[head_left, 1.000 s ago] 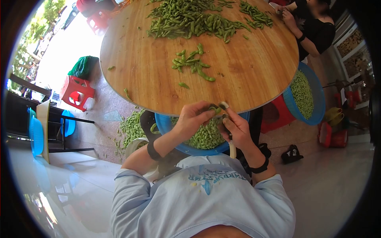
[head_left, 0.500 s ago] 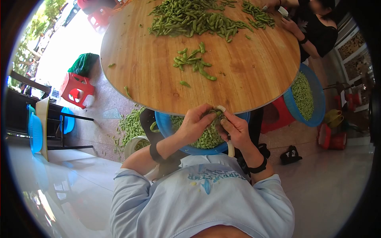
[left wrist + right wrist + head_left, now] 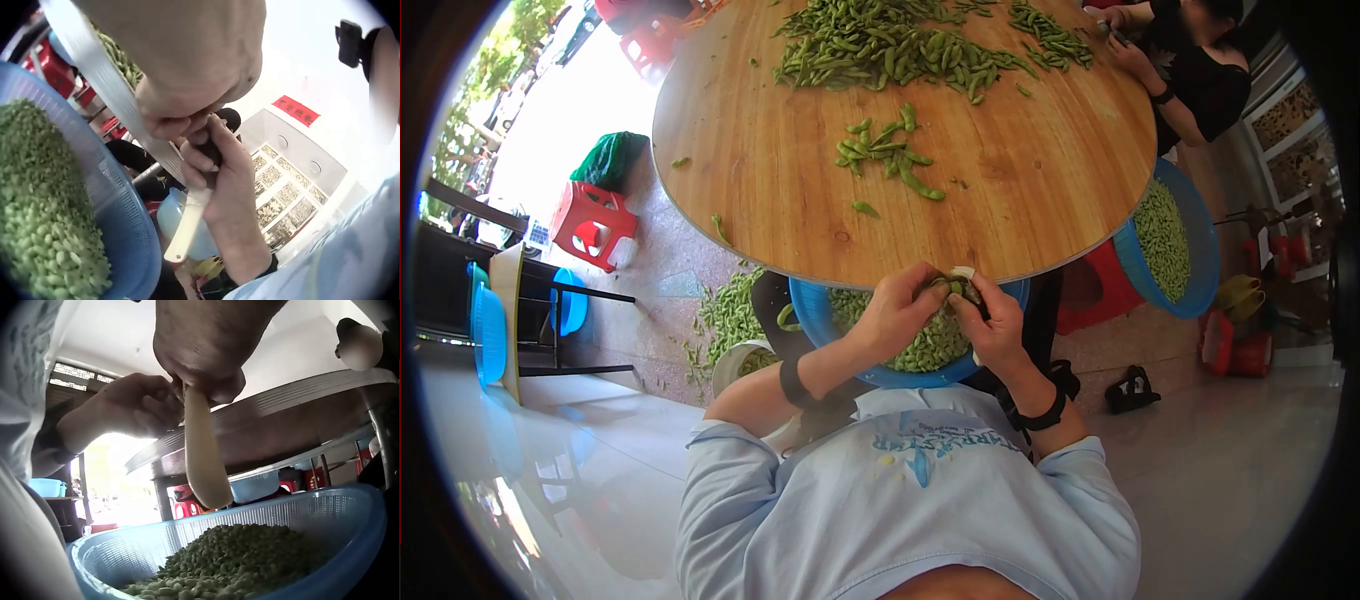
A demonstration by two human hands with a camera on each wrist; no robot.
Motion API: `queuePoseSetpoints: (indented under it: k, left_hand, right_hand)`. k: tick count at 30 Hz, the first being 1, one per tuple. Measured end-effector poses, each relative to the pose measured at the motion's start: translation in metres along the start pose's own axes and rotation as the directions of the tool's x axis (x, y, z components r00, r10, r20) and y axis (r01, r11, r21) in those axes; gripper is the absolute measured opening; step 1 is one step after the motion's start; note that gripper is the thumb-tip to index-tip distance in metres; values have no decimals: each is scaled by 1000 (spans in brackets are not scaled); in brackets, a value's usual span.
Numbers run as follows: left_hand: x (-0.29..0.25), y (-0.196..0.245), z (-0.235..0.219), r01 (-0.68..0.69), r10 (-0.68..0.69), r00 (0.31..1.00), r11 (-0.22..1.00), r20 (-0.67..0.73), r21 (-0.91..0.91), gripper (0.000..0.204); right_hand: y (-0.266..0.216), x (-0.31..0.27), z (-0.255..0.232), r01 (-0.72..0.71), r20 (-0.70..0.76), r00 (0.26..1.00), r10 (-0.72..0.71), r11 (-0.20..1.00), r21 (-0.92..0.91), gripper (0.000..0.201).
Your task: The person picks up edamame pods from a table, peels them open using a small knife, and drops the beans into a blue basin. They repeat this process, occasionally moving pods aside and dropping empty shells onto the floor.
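Over the basin, close to the table edge, both hands meet fingertip to fingertip. My left hand pinches a green soybean pod, mostly covered by fingers. My right hand grips a tool with a flat cream handle that has a small hole at its end; its working end is hidden between the fingers. In the right wrist view the handle hangs down below the palm. Shelled green beans heap in the blue basket-walled basin under the hands.
The round wooden table bears a large pile of pods and a small cluster nearer me. Another person works at the far right. A second blue basin of beans stands right; pods lie on the floor left.
The hands have drawn closer together around the pod, and the right hand has turned so its handle shows less in the head view. The other person's hands have shifted.
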State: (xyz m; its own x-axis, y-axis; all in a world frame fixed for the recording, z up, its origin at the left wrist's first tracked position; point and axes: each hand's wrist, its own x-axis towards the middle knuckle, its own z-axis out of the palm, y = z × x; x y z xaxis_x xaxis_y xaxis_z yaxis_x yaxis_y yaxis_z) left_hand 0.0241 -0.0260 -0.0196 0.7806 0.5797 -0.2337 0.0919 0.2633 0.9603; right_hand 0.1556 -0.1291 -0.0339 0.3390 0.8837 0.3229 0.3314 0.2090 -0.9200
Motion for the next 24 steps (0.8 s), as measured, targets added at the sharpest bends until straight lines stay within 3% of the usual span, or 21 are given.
queuePoseSetpoints:
  k: [1, 5, 7, 10, 14, 17, 19, 22, 24]
  left_hand:
    - [0, -1, 1, -75, 77, 997, 989, -15, 129, 14]
    - [0, 4, -6, -10, 2, 998, 990, 60, 138, 14]
    - [-1, 5, -7, -172, 154, 985, 907, 76, 385, 15]
    - [-11, 17, -5, -194, 139, 980, 834, 142, 517, 16]
    - [-23, 14, 3, -214, 252, 968, 845, -13, 490, 15]
    - [-31, 18, -3, -257, 263, 963, 858, 49, 445, 18]
    - [-33, 12, -9, -413, 398, 906, 752, 146, 514, 19]
    - [-38, 7, -13, -505, 494, 852, 693, 171, 515, 20]
    - [-44, 12, -14, -486, 468, 864, 681, 185, 548, 19]
  right_hand:
    - [0, 1, 0, 54, -26, 998, -55, 997, -51, 31]
    - [8, 2, -2, 218, -24, 974, -227, 956, -195, 28]
    - [5, 3, -3, 215, -14, 975, -224, 951, -220, 27]
    - [2, 3, -5, 186, 10, 982, -190, 947, -261, 25]
    - [-2, 4, -6, 136, 71, 990, -123, 961, -240, 20]
    - [-8, 3, -3, 74, 114, 992, -53, 980, -187, 19]
    - [-8, 4, -2, 66, 167, 985, -40, 986, -152, 19]
    - [-11, 4, 1, 80, 205, 977, -53, 989, -125, 17]
    - [-11, 4, 3, 107, 198, 977, -81, 986, -126, 16]
